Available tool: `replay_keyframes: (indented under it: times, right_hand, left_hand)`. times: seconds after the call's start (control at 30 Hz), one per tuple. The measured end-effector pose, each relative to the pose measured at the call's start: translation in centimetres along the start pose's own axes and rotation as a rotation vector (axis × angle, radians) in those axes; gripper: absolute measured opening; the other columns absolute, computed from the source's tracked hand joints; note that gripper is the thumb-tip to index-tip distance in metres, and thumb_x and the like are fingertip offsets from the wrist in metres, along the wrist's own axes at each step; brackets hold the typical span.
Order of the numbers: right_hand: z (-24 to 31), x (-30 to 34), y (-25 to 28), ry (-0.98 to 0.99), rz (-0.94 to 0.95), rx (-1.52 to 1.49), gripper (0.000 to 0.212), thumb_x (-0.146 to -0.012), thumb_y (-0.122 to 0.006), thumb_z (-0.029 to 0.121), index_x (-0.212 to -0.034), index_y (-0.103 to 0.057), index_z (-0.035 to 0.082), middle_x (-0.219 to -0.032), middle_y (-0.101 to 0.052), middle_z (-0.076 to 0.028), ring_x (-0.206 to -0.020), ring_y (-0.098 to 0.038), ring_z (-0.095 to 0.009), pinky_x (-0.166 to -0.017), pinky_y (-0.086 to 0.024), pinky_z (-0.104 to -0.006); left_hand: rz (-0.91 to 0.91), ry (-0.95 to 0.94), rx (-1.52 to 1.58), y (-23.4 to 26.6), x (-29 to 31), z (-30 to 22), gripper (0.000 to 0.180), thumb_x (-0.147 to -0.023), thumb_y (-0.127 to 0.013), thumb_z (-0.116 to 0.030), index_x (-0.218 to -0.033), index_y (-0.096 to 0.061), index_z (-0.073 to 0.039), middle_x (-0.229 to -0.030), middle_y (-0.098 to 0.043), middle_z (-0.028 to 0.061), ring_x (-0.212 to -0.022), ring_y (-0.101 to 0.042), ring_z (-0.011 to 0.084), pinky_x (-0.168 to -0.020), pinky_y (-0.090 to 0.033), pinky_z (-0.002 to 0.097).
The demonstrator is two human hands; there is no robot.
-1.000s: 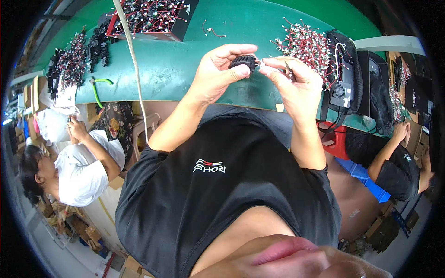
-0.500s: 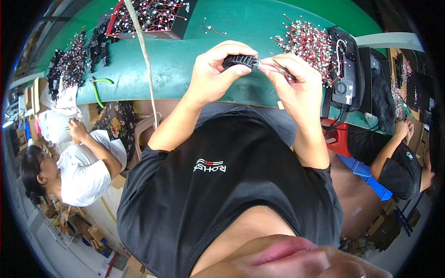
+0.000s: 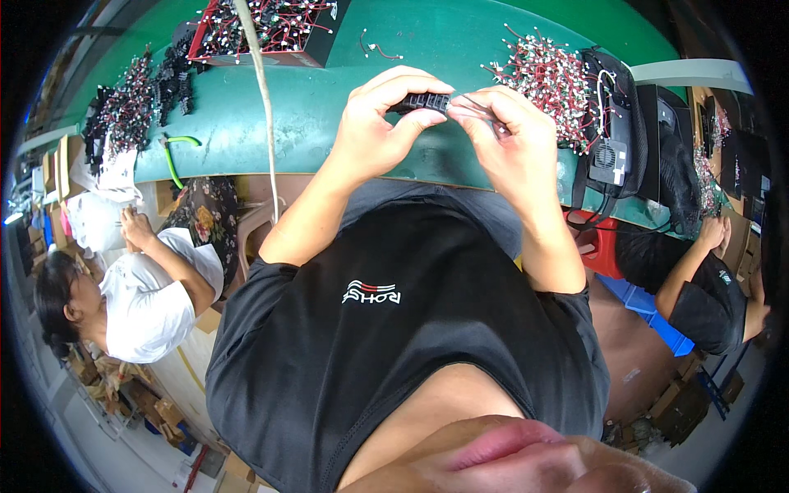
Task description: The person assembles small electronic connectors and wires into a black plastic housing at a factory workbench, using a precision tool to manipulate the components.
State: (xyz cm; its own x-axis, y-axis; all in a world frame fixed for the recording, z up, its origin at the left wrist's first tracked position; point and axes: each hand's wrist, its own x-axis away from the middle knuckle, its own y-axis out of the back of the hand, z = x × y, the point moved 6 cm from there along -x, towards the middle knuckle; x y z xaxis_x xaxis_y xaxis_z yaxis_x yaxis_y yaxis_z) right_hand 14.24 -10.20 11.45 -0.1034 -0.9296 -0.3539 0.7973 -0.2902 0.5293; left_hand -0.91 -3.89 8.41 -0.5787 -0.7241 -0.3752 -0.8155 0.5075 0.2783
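Note:
My left hand [image 3: 378, 127] pinches a small black ribbed part [image 3: 421, 102] between thumb and fingers, above the near edge of the green table [image 3: 312, 107]. My right hand [image 3: 509, 144] meets it from the right, fingertips closed on a thin wire or pin [image 3: 474, 102] at the part's right end. Both hands are raised close together in front of my chest. What sits inside the right hand's fingers is mostly hidden.
A heap of red-wired small parts [image 3: 546, 78] lies to the right, next to a black device with a fan [image 3: 612, 135]. A dark box of wired parts [image 3: 267, 29] stands at the back left. A white cord [image 3: 263, 99] hangs down. Seated people work at left [image 3: 140, 287] and right [image 3: 699, 287].
Both hands stay together on the black part and have drifted slightly upward in view; the fingers have shifted a little on it.

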Motion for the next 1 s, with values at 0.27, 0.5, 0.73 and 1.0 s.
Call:
replay_keyframes:
  times: [0.27,0.5,0.73,1.0]
  right_hand:
    - [-0.7,0.7,-0.9,-0.015,-0.154,-0.07,0.011,-0.081,-0.075,0.005,-0.091,-0.072,0.003,-0.084,-0.07,-0.01,-0.072,-0.069,-0.02,-0.065,-0.055,-0.0298]
    - [-0.7,1.2,-0.5,-0.021,-0.252,-0.048,0.01,-0.08,-0.076,0.001,-0.09,-0.072,0.001,-0.085,-0.071,-0.011,-0.075,-0.069,-0.02,-0.067,-0.055,-0.0292]
    - [-0.9,1.4,-0.4,-0.074,-0.251,-0.062,0.009,-0.081,-0.075,0.002,-0.09,-0.072,0.001,-0.083,-0.07,-0.009,-0.073,-0.068,-0.017,-0.065,-0.054,-0.0279]
    - [-1.4,1.5,-0.4,-0.137,-0.22,-0.076,0.01,-0.083,-0.075,0.005,-0.092,-0.073,0.002,-0.083,-0.07,-0.008,-0.07,-0.066,-0.014,-0.061,-0.052,-0.0263]
  left_hand:
    - [-0.258,-0.001,0.157,-0.4,1.3,2.0,0.034,-0.08,-0.073,0.008,-0.113,-0.065,0.002,-0.111,-0.062,0.0115,-0.098,-0.062,0.0167,-0.085,-0.051,0.0262]
    - [-0.193,0.052,0.066,-0.2,0.7,0.9,0.036,-0.085,-0.069,0.006,-0.12,-0.064,0.001,-0.111,-0.063,0.0103,-0.097,-0.061,0.0156,-0.088,-0.049,0.0267]
    - [-0.19,0.073,0.203,-1.3,0.9,1.6,0.024,-0.086,-0.07,0.004,-0.11,-0.07,0.002,-0.109,-0.066,0.0107,-0.101,-0.062,0.0162,-0.089,-0.049,0.0265]
    - [-0.155,0.114,0.221,-1.7,0.4,1.9,0.023,-0.084,-0.072,0.005,-0.107,-0.069,0.002,-0.109,-0.066,0.0104,-0.102,-0.062,0.0157,-0.09,-0.049,0.0273]
